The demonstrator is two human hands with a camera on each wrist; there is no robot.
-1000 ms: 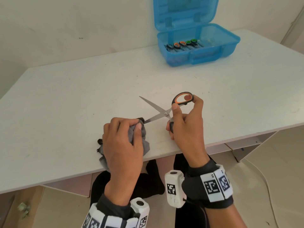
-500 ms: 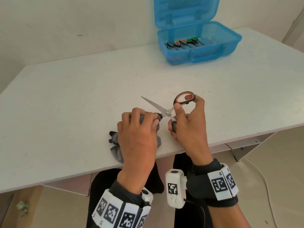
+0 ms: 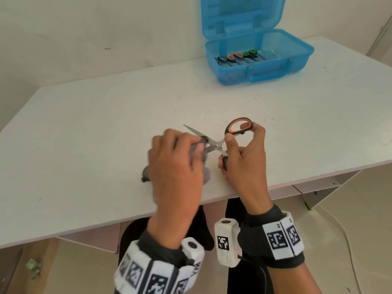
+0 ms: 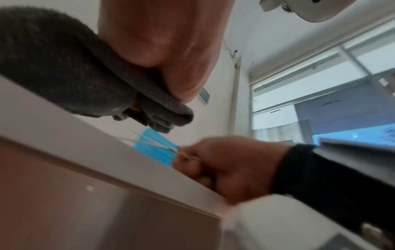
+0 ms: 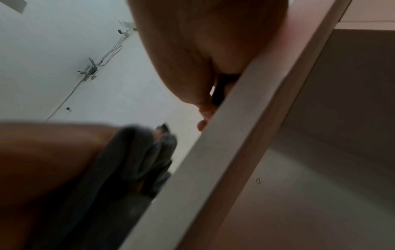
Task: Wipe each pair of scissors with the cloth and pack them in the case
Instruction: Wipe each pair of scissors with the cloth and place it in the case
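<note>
Head view: the right hand (image 3: 244, 160) grips the opened scissors (image 3: 220, 141) by their handles near the table (image 3: 84, 145) edge; the left hand (image 3: 176, 164) pinches the grey cloth (image 3: 199, 153) around 1 blade. Left wrist view: thumb presses the cloth (image 4: 64, 67). Right wrist view: blurred

- The left hand (image 3: 176, 164) is motion-blurred and hides most of the grey cloth (image 3: 198, 154).
- One blade of the scissors (image 3: 214, 143) disappears into that cloth.
- Case lid (image 3: 241, 15) cut off at top.

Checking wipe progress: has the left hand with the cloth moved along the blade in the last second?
Yes. The left hand with the cloth has slid from the blade tip toward the scissors' pivot, closer to the right hand.
</note>
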